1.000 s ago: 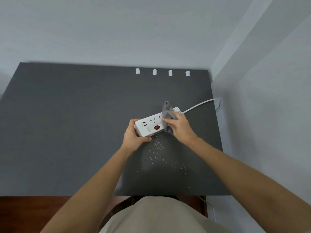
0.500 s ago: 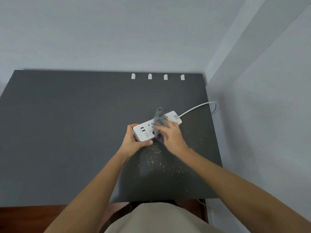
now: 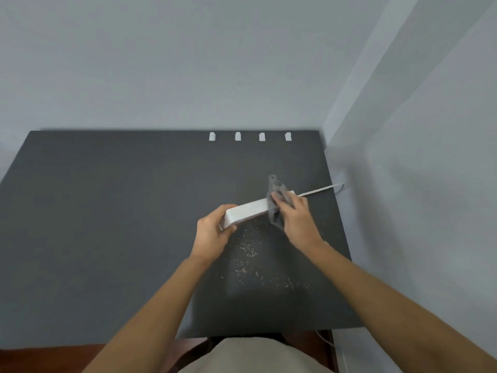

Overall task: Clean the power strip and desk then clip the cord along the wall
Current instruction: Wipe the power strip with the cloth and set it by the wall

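A white power strip is lifted a little above the dark grey desk, turned so a plain side faces me and its sockets are hidden. My left hand grips its near end. My right hand presses a grey cloth against its far end. The strip's white cord runs right to the desk's edge by the side wall. Pale crumbs lie scattered on the desk below the strip. Several white cord clips sit in a row at the desk's back edge along the wall.
The desk fills a corner, with a pale wall behind and another on the right. A reddish-brown floor strip shows under the desk's near edge at the left. My lap in beige cloth is at the bottom.
The strip has been rolled so its socket face and red switch no longer show. My right hand with the cloth has slid from the middle toward the cord end.
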Available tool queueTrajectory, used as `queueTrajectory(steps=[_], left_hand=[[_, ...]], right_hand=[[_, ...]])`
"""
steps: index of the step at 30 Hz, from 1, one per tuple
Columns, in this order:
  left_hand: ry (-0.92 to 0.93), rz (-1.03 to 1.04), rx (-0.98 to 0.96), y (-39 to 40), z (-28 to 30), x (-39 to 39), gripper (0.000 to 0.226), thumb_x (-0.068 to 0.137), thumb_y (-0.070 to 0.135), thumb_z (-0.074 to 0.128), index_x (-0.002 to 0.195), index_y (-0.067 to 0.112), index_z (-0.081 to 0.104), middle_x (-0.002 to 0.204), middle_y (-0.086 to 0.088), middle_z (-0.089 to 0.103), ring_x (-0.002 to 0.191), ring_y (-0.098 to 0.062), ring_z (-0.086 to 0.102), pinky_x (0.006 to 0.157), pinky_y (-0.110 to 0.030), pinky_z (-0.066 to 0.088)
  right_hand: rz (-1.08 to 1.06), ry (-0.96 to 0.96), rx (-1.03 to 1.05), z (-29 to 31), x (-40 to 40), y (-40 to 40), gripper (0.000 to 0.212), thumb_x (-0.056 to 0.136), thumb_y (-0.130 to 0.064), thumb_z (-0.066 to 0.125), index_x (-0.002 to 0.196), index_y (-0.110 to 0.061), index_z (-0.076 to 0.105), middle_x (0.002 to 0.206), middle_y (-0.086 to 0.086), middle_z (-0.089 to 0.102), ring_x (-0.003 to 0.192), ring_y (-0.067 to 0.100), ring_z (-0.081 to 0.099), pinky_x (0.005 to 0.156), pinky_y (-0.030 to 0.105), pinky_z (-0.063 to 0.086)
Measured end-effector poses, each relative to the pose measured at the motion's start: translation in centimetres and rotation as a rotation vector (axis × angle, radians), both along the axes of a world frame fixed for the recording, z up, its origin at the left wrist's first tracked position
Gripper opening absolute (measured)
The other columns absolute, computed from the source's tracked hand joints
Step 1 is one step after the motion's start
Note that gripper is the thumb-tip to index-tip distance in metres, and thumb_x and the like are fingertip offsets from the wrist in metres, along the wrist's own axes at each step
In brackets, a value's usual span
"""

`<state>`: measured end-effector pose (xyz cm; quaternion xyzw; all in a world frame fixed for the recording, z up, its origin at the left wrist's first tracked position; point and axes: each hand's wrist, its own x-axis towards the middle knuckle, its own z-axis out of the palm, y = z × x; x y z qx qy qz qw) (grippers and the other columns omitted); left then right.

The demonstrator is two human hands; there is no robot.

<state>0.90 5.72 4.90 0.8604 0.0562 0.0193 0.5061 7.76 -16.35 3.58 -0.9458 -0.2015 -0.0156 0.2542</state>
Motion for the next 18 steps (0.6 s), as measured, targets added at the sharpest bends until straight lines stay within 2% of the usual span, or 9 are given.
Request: queueTrajectory(steps=[2,3,7,8,11,12,13,16,18], left_hand=[[0.0,-0.001,0.021,0.2,-0.3,-0.2,0.042,0.079,0.0,0.07,0.114,0.023,0.065,0.1,0.011,0.071,0.092,-0.004,0.062,0.086,-0.014,0.045],[-0.004,-0.01,0.028,0.2,-0.4,-0.2,0.042,0.079,0.0,0.07,0.113,0.024,0.066,0.099,0.011,0.071,0.091,-0.004,0.061,0.086,-0.012,0.044],[-0.011,0.004,0.035,-0.1,-0.3,0.2,0.041,0.079,0.005,0.072,0.113,0.027,0.065,0.093,0.013,0.069,0.087,-0.003,0.061,0.082,-0.013,0.045],[0.005,0.001,0.023,-0.1,-0.3,0.1,0.04,0.079,0.007,0.072,0.113,0.027,0.064,0.093,0.012,0.07,0.088,-0.004,0.062,0.082,-0.016,0.047],[0.082,0.092,-0.046,0.1,0.0,-0.2,0.032,0.081,0.02,0.072,0.109,0.025,0.059,0.095,0.012,0.07,0.088,-0.01,0.066,0.077,-0.023,0.053],[0.128,0.156,-0.112,-0.1,0.2,-0.2,0.032,0.082,0.024,0.072,0.11,0.024,0.057,0.097,0.012,0.069,0.09,-0.01,0.067,0.076,-0.024,0.054],[0.174,0.228,-0.211,-0.3,0.4,-0.1,0.035,0.083,0.025,0.071,0.113,0.024,0.054,0.102,0.011,0.068,0.094,-0.011,0.067,0.075,-0.024,0.055],[0.322,0.35,-0.617,-1.5,1.2,0.2,0.05,0.087,0.016,0.067,0.129,0.025,0.041,0.109,-0.002,0.066,0.096,-0.019,0.069,0.065,-0.026,0.059],[0.366,0.371,-0.739,-1.8,1.4,0.0,0.04,0.089,0.01,0.064,0.125,0.017,0.048,0.112,-0.009,0.067,0.092,-0.024,0.07,0.064,-0.031,0.06]], right_hand=[[-0.512,0.205,0.005,-0.1,2.3,-2.5,0.042,0.093,-0.002,0.047,0.134,-0.01,0.05,0.133,0.025,0.05,0.114,0.039,0.044,0.103,0.046,0.039],[-0.568,0.207,0.035,0.1,2.2,-2.3,0.043,0.091,-0.001,0.049,0.133,-0.01,0.051,0.132,0.025,0.05,0.113,0.038,0.044,0.103,0.043,0.038],[0.107,-0.083,0.034,-1.4,-2.0,1.3,0.054,0.087,-0.005,0.057,0.138,-0.018,0.046,0.14,0.014,0.046,0.114,0.026,0.04,0.111,0.032,0.035],[0.106,-0.065,0.006,-1.5,-1.4,0.6,0.054,0.087,-0.003,0.056,0.138,-0.017,0.046,0.142,0.014,0.045,0.114,0.028,0.041,0.111,0.036,0.036],[-0.464,0.193,0.024,-0.3,2.1,-3.1,0.055,0.086,-0.001,0.058,0.139,-0.01,0.044,0.143,0.02,0.041,0.114,0.038,0.04,0.104,0.048,0.041],[-0.513,0.174,0.033,0.1,2.3,-3.4,0.057,0.084,0.0,0.061,0.138,-0.009,0.044,0.142,0.021,0.042,0.115,0.039,0.041,0.104,0.05,0.041],[-0.429,0.082,0.046,0.5,1.8,-3.1,0.058,0.083,-0.001,0.062,0.138,-0.009,0.045,0.142,0.02,0.043,0.115,0.037,0.042,0.106,0.05,0.041],[0.205,-0.123,-0.006,-0.1,-2.8,-0.1,0.051,0.086,-0.007,0.052,0.135,-0.017,0.049,0.143,0.009,0.043,0.112,0.025,0.042,0.11,0.032,0.036],[0.329,-0.093,-0.058,-0.6,-3.0,-0.5,0.048,0.086,-0.002,0.052,0.131,-0.018,0.054,0.141,0.01,0.047,0.108,0.026,0.044,0.107,0.032,0.038]])
